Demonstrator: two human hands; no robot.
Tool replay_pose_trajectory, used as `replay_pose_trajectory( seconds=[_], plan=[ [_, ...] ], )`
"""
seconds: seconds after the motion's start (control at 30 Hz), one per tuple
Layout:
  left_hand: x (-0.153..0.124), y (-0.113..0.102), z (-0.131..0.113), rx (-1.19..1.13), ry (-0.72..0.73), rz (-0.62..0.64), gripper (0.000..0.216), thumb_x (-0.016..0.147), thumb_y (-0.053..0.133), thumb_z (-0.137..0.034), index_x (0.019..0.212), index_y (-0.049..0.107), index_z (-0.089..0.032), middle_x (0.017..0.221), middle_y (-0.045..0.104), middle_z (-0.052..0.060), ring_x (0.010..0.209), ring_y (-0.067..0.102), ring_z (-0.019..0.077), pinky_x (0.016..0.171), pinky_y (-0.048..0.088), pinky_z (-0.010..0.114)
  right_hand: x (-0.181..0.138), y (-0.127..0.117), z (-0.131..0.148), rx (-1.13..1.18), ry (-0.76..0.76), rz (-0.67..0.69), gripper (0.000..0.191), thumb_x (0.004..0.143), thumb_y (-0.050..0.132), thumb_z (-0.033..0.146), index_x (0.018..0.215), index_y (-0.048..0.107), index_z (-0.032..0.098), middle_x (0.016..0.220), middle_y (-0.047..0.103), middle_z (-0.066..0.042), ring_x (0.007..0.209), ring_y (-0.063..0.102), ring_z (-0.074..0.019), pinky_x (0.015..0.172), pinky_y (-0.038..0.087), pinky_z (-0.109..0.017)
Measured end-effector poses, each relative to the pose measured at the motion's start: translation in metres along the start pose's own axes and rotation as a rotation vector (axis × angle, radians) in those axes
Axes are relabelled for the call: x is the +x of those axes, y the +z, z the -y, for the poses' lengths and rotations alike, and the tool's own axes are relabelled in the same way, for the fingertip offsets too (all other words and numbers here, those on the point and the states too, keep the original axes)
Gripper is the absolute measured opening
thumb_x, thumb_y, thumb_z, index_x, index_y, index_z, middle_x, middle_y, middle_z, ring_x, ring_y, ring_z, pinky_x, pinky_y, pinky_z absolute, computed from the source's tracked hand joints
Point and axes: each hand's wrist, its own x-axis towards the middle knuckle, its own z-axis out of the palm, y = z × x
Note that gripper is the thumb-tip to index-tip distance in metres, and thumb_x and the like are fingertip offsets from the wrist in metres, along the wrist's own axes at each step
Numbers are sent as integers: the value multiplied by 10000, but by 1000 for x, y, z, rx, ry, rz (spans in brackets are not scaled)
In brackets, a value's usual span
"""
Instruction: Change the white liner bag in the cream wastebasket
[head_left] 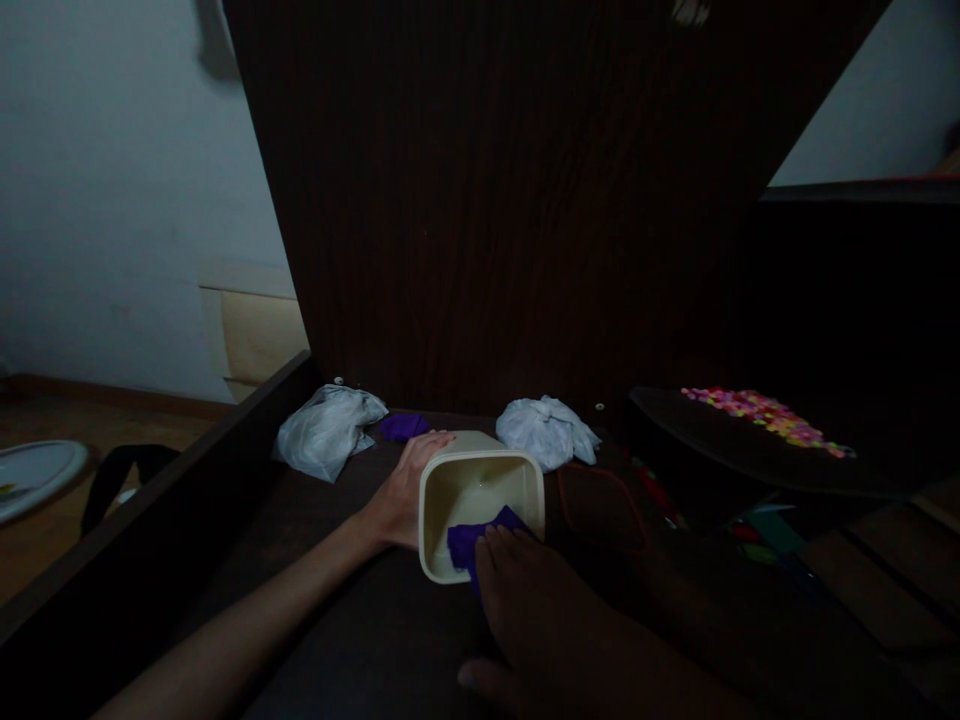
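On a dark wooden surface with a raised edge at left, a cream tub (487, 475) lies on its side, its mouth toward the viewer. Left hand (401, 495): curved partly open along the tub's outer left side, fingers on the wall, steadying it. Right hand (529, 590): fingers bunched on a purple cloth (466, 540), which it presses into the tub's mouth against the lower inside wall. Behind the tub, a second purple cloth (403, 427) lies between it and a pale plastic bag (330, 430) at far left; another tied bag (546, 432) sits just behind to the right. Right of the tub, a flat piece with a reddish rim (602, 508), perhaps a lid; too dark to be sure. Farther right, a strip of small pink and yellow pieces (765, 415) on a black bag-like shape (697, 440). A tall dark panel (487, 200) stands behind.
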Motion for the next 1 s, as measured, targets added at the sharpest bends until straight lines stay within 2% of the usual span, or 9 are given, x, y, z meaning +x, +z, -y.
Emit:
replay_pose_trajectory(
  seconds=[0.13,0.23,0.4,0.5,0.6,0.67,0.87,1.0],
  plan=[
    [1,0,-1,-7,22,-5,1184,634,844,-623,1560,230,-213,1386,518,229,1286,529,453,1081,411,681,5,-3,-3,42,-9,27,1009,804,718,593,1480,402,-86,1515,364,-370,1415,408,-463,1171,364,-532],
    [1,0,0,-2,46,-6,1184,637,841,-623,1557,234,-190,1382,518,237,1286,528,441,1083,414,670,13,-4,-7,67,-8,27,1102,717,761,661,1443,449,-108,1475,427,-391,1364,472,-481,1148,382,-538],
    [-1,3,0,26,37,0,1199,618,841,-627,1555,224,-201,1370,524,228,1278,532,441,1077,404,688,34,-12,-11,48,8,89,1057,636,805,685,1320,584,-91,1334,592,-349,1227,599,-434,1112,424,-456],
    [-1,3,-1,50,54,-3,1203,623,827,-638,1555,214,-186,1359,522,233,1268,538,438,1070,410,691,50,-15,-17,66,24,127,1146,609,746,790,1329,575,-84,1322,600,-343,1213,607,-432,1077,455,-442],
    [1,3,-4,72,60,-7,1158,663,802,-619,1554,207,-181,1353,520,232,1267,541,427,1069,420,680,65,-13,-24,100,-3,152,1245,586,635,909,1390,541,-38,1373,575,-327,1259,580,-438,1093,437,-480],
    [1,3,-5,89,54,-11,1146,675,789,-611,1556,197,-179,1360,513,234,1275,535,428,1071,421,678,72,-9,-28,106,-23,171,1265,590,605,927,1434,506,-11,1435,529,-316,1312,539,-443,1125,401,-499],
    [1,3,-7,102,63,-2,1144,675,796,-571,1553,184,-168,1362,509,234,1268,537,432,1076,415,687,80,-4,-23,132,-20,151,1403,629,684,840,1559,182,-84,1605,207,-353,1486,266,-465,1216,273,-493],
    [0,4,-5,89,45,-12,1150,667,803,-579,1558,177,-209,1381,512,215,1271,540,438,1076,409,699,80,-8,-16,174,-114,138,1298,692,676,814,1571,225,-28,1617,219,-316,1501,237,-446,1226,262,-489]
  ],
)
